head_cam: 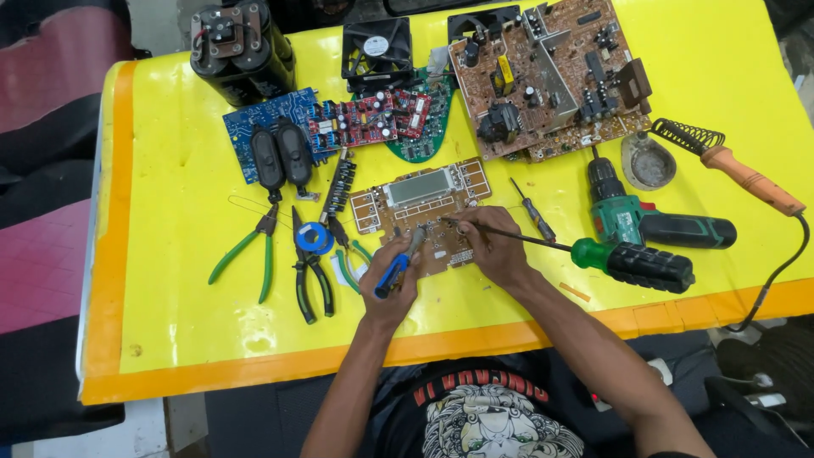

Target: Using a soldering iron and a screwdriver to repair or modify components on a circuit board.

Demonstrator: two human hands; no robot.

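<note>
Hands, two: left hand (392, 276) gripping one blue-handled tool (397, 265), right hand (494, 246) closed around one long screwdriver (593, 252), over one brown board (424, 208).

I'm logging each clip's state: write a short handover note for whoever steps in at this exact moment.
Left hand: shut on a blue-handled tool, its tip on the small brown board.
Right hand: fingers pinch a thin rod laid across that board; whether the rod belongs to the green-handled screwdriver is unclear.
Board lies flat on the yellow table, near the front edge.
Nearby: pliers, cutters, solder spool, drill, soldering iron resting off its stand.
Done: cannot tell from this view.
Left: work on the board is in progress; nothing has been set aside.
</note>
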